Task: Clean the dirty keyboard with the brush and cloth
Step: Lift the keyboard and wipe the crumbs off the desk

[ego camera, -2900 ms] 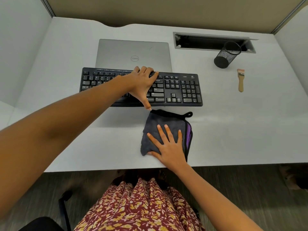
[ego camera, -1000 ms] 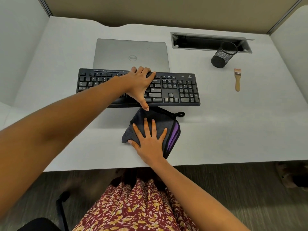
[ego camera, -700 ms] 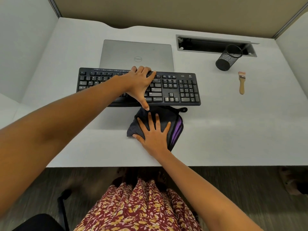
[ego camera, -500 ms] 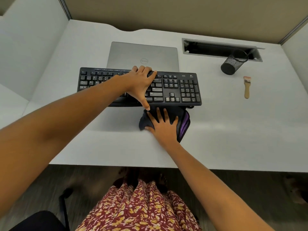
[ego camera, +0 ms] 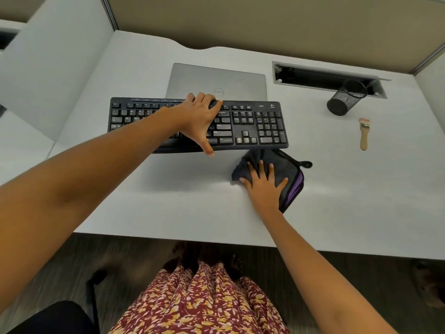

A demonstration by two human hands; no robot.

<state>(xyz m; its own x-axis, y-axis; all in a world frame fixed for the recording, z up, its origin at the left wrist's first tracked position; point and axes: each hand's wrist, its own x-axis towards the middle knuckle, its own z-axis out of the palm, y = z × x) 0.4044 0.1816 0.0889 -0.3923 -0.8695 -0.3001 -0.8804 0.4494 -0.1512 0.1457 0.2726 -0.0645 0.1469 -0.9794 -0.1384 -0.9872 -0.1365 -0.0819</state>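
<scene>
The black keyboard (ego camera: 252,124) lies on the bench (ego camera: 168,201), the left grip (ego camera: 197,119) clamping it from far edge to near. The right grip (ego camera: 263,186), fingers straight, presses the dark cloth (ego camera: 289,169) down against its near edge, where a fold may snag underneath. A shove would hit the closed laptop (ego camera: 216,78) just behind. Well to the right lies the brush (ego camera: 363,133), near a mesh cup (ego camera: 342,102).

You have open desk (ego camera: 361,201) right of the cloth (ego camera: 292,169); the pen cup (ego camera: 340,104) stands beyond the brush (ego camera: 363,136), the laptop (ego camera: 216,78) behind the keyboard (ego camera: 260,126).
</scene>
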